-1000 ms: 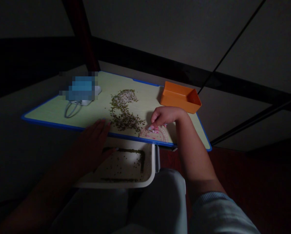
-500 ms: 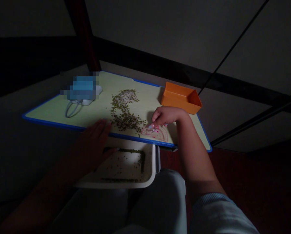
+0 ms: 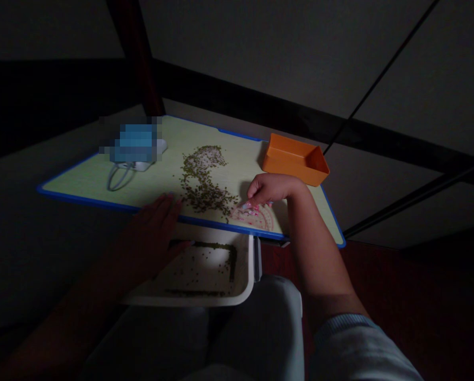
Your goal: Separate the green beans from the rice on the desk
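Observation:
A pale green tabletop with a blue rim [image 3: 101, 182] carries a trail of small green beans [image 3: 203, 182]. My right hand [image 3: 270, 189] has its fingers curled onto a half-round pinkish protractor [image 3: 256, 218] that lies flat at the table's near edge, just right of the beans. My left hand [image 3: 153, 233] lies with fingers stretched over the table edge and the left rim of a white tray [image 3: 205, 301]. The tray sits on my lap under the edge and holds beans along its walls.
An orange open box [image 3: 294, 159] stands at the table's far right corner. A white device with a cable loop [image 3: 129, 164], partly blurred out, sits at the far left. The room is dark; my grey-clad knees [image 3: 256, 328] are under the tray.
My right hand shifted slightly up and right on the protractor, uncovering more of it. My left hand and the tray stayed where they were.

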`<control>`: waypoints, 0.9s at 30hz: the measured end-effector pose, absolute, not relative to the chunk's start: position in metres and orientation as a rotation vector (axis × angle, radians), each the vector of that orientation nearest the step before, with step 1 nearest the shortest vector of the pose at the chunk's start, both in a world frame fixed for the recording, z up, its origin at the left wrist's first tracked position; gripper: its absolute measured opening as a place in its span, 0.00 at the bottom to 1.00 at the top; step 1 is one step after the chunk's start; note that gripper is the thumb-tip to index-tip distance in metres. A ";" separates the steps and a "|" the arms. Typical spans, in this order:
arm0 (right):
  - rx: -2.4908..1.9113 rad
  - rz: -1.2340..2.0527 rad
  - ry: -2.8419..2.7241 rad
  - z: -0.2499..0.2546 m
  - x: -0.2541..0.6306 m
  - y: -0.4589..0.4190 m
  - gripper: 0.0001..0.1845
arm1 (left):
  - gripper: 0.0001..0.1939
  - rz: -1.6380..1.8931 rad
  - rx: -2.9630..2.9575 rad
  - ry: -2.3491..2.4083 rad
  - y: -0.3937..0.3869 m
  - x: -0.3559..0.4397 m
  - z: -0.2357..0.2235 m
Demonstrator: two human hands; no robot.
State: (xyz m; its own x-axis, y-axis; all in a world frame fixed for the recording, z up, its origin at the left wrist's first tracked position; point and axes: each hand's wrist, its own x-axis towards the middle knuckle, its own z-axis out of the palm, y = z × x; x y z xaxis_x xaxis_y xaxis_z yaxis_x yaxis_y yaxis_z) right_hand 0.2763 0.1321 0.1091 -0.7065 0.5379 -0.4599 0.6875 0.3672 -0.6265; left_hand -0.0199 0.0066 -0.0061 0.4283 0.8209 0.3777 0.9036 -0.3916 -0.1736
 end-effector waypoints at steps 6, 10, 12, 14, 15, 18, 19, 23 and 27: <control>1.100 -1.233 2.467 0.106 0.273 0.133 0.11 | 0.41 -0.330 -2.336 -1.489 0.007 -0.020 -0.007; 1.090 -1.250 2.497 0.103 0.272 0.134 0.10 | 0.41 -0.335 -2.337 -1.467 0.007 -0.019 -0.007; 1.088 -1.254 2.485 0.102 0.272 0.134 0.10 | 0.41 -0.331 -2.341 -1.471 0.006 -0.019 -0.006; 1.079 -1.252 2.474 0.102 0.272 0.134 0.11 | 0.41 -0.334 -2.341 -1.493 0.005 -0.019 -0.005; 1.071 -1.250 2.473 0.103 0.272 0.134 0.11 | 0.41 -0.337 -2.339 -1.505 0.005 -0.019 -0.005; 1.038 -1.259 2.472 0.103 0.273 0.135 0.11 | 0.42 -0.344 -2.336 -1.528 0.004 -0.019 -0.006; 1.025 -1.264 2.470 0.103 0.273 0.135 0.12 | 0.42 -0.342 -2.339 -1.528 0.005 -0.019 -0.006; 0.975 -1.281 2.465 0.102 0.274 0.136 0.13 | 0.42 -0.326 -2.357 -1.529 0.006 -0.020 -0.007; 0.943 -1.290 2.461 0.101 0.275 0.136 0.13 | 0.41 -0.334 -2.371 -1.526 0.005 -0.020 -0.005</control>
State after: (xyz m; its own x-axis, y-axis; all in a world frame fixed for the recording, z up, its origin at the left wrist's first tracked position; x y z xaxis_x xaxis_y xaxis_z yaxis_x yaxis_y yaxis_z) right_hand 0.2746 0.1359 0.1010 -0.7743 0.4427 -0.4522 0.6237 0.4132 -0.6635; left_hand -0.0198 0.0051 -0.0052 0.4084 0.8422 0.3521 0.9123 -0.3900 -0.1252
